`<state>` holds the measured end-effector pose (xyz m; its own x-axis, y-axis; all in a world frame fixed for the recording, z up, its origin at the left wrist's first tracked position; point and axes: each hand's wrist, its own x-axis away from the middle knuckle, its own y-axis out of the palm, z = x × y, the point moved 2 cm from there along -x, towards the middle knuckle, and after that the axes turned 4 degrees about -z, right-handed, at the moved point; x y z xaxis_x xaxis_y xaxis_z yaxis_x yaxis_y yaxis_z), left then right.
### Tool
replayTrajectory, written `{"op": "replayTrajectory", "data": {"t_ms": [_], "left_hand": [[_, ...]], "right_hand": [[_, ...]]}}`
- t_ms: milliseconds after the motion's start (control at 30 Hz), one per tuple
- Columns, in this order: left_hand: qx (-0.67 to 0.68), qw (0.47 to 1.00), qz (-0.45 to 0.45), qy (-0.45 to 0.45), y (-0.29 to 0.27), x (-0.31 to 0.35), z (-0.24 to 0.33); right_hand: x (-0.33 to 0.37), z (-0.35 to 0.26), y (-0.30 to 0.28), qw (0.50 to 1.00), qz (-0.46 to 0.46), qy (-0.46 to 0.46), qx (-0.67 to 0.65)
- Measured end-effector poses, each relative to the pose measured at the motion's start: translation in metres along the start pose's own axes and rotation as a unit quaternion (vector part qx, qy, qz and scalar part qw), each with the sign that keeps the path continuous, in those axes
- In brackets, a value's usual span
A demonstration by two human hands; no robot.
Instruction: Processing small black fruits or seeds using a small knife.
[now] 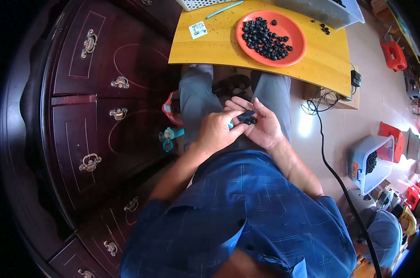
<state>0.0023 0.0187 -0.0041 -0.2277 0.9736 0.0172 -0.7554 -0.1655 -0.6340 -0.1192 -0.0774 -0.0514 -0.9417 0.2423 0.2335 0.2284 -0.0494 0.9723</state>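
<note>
My left hand [216, 132] is closed around a dark, flat tool [243, 116] with a bit of teal showing between the fingers; its exact kind is hard to make out. Palm up and lightly cupped, my right hand [266, 127] has a few small black ring-shaped parts [252, 121] lying in it, by the tip of the tool. Both hands meet over my lap, in front of the table edge. On the table, an orange-red plate [297, 39] carries many more of the black parts [265, 41], gathered mostly toward its left and middle.
The yellow table [205, 51] also bears a white label card [198, 30], a light-blue pen [224, 9], loose black parts [326, 30] and a translucent bin [321, 13]. Dark wooden cabinets [80, 129] stand left. A black cable [332, 167] crosses the right side near a clear tub [365, 171].
</note>
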Motion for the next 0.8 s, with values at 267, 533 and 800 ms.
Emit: {"op": "replayTrajectory", "data": {"t_ms": [267,533,800], "left_hand": [[0.051,0.998,0.035,-0.023,0.01,0.003,0.001],[0.006,0.999,0.036,-0.028,0.017,0.005,0.009],[0.048,0.995,0.092,-0.006,0.009,0.001,0.006]], "right_hand": [[0.003,0.005,-0.001,1.0,0.004,-0.011,-0.01],[0.001,0.005,-0.005,0.999,0.029,-0.028,-0.023],[0.003,0.001,-0.002,0.998,0.055,-0.031,0.005]]}}
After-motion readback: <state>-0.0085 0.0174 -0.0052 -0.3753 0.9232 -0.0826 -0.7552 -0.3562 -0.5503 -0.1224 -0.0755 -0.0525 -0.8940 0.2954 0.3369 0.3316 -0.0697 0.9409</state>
